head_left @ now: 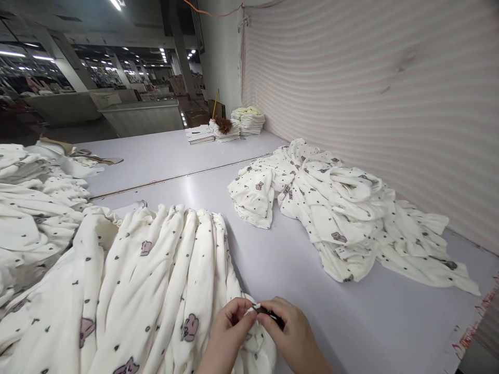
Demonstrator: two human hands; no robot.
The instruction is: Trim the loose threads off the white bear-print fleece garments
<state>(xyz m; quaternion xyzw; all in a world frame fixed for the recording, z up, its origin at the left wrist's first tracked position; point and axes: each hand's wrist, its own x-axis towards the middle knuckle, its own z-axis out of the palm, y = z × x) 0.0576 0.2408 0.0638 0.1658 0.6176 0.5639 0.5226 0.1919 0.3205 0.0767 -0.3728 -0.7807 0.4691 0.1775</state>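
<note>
White fleecy garments (132,280) printed with pinkish animals and small dark marks lie in gathered folds in front of me. At their lower right end, my left hand (230,330) is closed, pinching a bit of white cloth (252,308) between thumb and fingers. Right beside it, my right hand (290,330) grips a small black tool (271,316) that looks like thread snips. Its tip meets the cloth at my left fingertips. Most of the tool is hidden in my right hand, so whether its blades are apart cannot be made out.
A loose heap of the same printed garments (335,208) lies to the right, by a striped fabric wall (370,93). More garments (27,223) are piled at left. Folded white stacks (248,122) stand at the back of the pale table (257,259), which has a seam across it.
</note>
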